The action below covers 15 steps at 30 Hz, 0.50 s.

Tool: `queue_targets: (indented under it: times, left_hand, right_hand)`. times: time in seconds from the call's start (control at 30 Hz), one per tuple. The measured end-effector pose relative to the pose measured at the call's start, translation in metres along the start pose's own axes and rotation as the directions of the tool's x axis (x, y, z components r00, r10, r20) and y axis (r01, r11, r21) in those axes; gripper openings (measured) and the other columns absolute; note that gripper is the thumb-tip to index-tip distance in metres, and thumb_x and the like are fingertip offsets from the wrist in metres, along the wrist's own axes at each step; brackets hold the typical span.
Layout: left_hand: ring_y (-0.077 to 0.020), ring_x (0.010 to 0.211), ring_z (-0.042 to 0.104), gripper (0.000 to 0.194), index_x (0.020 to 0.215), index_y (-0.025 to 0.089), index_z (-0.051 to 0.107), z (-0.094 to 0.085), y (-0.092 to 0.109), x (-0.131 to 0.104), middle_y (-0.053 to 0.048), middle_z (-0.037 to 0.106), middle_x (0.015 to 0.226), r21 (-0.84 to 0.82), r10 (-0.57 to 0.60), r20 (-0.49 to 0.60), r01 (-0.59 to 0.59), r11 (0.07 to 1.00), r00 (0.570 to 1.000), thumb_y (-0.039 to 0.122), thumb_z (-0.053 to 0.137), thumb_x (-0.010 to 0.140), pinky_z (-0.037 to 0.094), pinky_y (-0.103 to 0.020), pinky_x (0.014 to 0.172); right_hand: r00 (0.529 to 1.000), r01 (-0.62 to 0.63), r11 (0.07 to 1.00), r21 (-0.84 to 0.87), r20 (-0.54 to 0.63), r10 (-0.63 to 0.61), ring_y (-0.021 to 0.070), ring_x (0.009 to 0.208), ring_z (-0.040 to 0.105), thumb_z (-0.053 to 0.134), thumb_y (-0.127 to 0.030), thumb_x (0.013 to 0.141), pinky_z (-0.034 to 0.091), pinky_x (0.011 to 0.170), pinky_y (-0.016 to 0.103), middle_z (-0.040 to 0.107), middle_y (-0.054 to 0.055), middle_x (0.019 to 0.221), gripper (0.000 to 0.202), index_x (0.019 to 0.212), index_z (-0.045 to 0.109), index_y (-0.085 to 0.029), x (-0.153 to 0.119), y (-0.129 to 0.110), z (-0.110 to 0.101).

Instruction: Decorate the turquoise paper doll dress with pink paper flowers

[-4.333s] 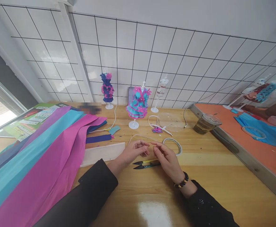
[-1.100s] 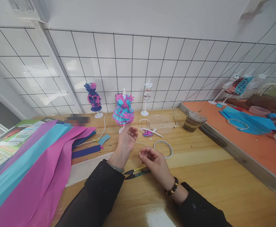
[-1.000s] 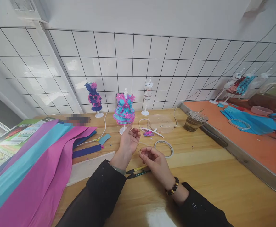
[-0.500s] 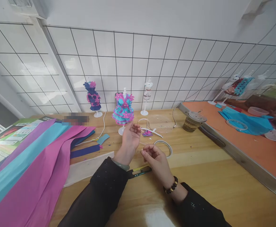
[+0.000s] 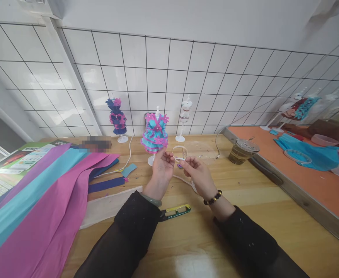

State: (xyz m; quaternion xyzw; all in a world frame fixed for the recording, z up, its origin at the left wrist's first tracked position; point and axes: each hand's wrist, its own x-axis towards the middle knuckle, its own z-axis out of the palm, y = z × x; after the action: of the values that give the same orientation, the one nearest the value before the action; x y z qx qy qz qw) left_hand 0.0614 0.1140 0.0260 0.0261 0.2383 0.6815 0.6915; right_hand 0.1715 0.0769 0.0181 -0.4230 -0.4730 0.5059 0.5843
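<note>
A narrow white strip [image 5: 180, 158] runs between my two hands above the table. My left hand [image 5: 163, 166], palm turned up and fingers curled, pinches its left end. At its other end, my right hand [image 5: 197, 172] has thumb and forefinger pressed together on it. Partly hidden under my right hand is a white ring-shaped tape roll [image 5: 193, 187]. Just beyond my fingers stands a small dress form in a blue and pink ruffled dress [image 5: 155, 135]. Yellow and green thread snips [image 5: 176, 212] lie near my left cuff.
Pink cloth [image 5: 67, 181] and light blue cloth [image 5: 21, 204] spread over the left side. A navy strip [image 5: 107, 185] lies beside them. Behind stand a navy-and-pink dressed form [image 5: 118, 117] and a white form [image 5: 183, 116]. A lidded cup [image 5: 243, 151] stands by the raised orange surface [image 5: 311, 189].
My right hand has moved up and away from me to the strip's free end and now pinches it. The snips show more fully. The view has shifted slightly.
</note>
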Motion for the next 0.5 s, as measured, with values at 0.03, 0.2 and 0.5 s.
queue_targets:
  times: [0.03, 0.2, 0.5]
  left_hand:
    - [-0.0053, 0.048, 0.05, 0.01, 0.065, 0.014, 0.051, 0.0, 0.0, 0.0, 0.003, 0.048, 0.053, 0.001, -0.003, 0.004, 0.003, 1.0, 1.0, 0.014, 0.058, 0.072, 0.038, -0.015, 0.044]
    - [-0.0047, 0.044, 0.046, 0.014, 0.062, 0.014, 0.048, -0.002, 0.001, 0.003, 0.005, 0.043, 0.049, 0.016, -0.001, 0.006, 0.001, 1.0, 1.0, 0.015, 0.059, 0.071, 0.033, -0.015, 0.041]
    - [-0.0047, 0.043, 0.042, 0.021, 0.056, 0.014, 0.045, -0.006, 0.0, 0.005, 0.004, 0.043, 0.045, 0.048, 0.039, 0.107, -0.044, 0.998, 0.994, 0.02, 0.059, 0.071, 0.029, -0.016, 0.041]
  right_hand:
    - [1.0, -0.022, 0.999, 0.027, -0.008, 0.023, 0.0044, 0.042, 0.034, 0.073, -0.038, 0.06, 0.027, 0.041, 0.02, 0.046, -0.007, 0.053, 0.03, 0.069, 0.052, -0.018, 0.007, -0.002, 0.003]
    - [0.978, -0.203, 0.964, 0.175, 0.08, 0.191, 0.0046, 0.043, 0.039, 0.075, -0.034, 0.058, 0.03, 0.042, 0.018, 0.044, -0.008, 0.048, 0.03, 0.065, 0.051, -0.018, 0.035, -0.004, 0.018]
    - [0.881, -0.406, 0.877, 0.258, 0.367, 0.299, 0.0073, 0.049, 0.049, 0.074, -0.032, 0.061, 0.037, 0.046, 0.019, 0.053, -0.005, 0.049, 0.03, 0.055, 0.049, -0.017, 0.062, 0.002, 0.029]
